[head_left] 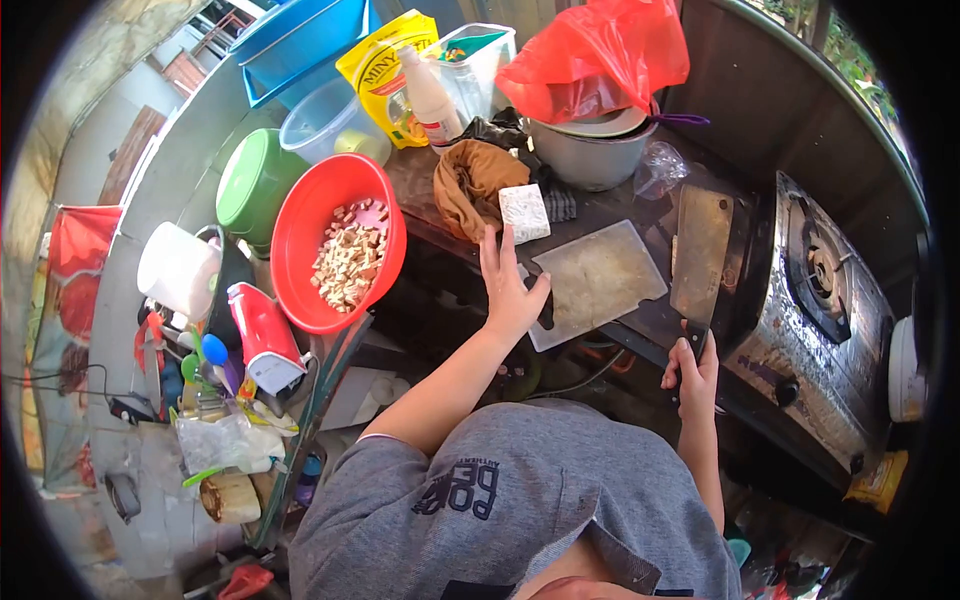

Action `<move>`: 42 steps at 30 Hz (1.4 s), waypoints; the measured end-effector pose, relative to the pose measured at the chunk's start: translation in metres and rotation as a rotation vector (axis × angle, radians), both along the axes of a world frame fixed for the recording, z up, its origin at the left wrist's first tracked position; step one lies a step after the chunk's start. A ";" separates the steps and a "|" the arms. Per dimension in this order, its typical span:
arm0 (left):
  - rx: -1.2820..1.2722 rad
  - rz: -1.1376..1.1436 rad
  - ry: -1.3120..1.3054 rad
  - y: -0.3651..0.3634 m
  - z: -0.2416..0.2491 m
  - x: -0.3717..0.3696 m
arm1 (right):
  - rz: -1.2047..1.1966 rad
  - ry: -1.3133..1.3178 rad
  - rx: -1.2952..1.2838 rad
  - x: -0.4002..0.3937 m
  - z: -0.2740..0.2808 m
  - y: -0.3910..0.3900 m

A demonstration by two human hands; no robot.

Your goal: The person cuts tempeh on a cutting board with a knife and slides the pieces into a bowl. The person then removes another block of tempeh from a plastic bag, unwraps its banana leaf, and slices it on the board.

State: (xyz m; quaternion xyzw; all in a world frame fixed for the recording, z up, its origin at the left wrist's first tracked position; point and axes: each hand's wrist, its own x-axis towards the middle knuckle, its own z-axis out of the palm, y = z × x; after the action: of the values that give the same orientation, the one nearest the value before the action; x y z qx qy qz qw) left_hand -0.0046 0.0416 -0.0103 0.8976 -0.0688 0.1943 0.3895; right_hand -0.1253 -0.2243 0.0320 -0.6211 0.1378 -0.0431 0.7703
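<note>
1. Right hand (694, 370) closed around the cleaver's (703, 245) handle, right of the cutting board (600, 282).
2. Left hand (513, 290), fingers spread, at the board's left edge.
3. White block (524, 212) just beyond the board.
4. Red basin (292, 250) left of the board; stove (800, 335) right.

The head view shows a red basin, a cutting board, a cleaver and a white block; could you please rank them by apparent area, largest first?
1. Red basin
2. Cutting board
3. Cleaver, long but narrow
4. White block

Dk tbl (650, 320) carries cutting bd (600, 280), grey pot (592, 160) & brn cloth (470, 180).
</note>
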 end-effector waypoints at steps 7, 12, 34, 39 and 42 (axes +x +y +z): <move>0.698 -0.211 0.073 0.031 0.039 0.077 | 0.059 0.076 -0.009 0.000 -0.003 0.001; 0.669 -0.315 -0.076 0.031 0.040 0.090 | 0.086 0.067 -0.067 -0.005 0.000 -0.002; 0.355 -0.552 -0.058 -0.063 0.038 -0.006 | 0.386 0.127 -0.969 -0.008 0.049 0.001; 0.360 -0.598 -0.026 -0.067 0.045 0.000 | 0.384 0.112 -0.980 0.000 0.049 -0.002; 0.391 -0.589 -0.012 -0.067 0.045 0.000 | 0.434 0.114 -0.978 0.003 0.050 -0.002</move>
State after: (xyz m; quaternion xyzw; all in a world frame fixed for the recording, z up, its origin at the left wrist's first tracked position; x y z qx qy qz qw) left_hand -0.0044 -0.0253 0.0346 0.8957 -0.3630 0.0617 0.2494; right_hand -0.1227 -0.2266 0.0822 -0.9229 0.0114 0.0918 0.3738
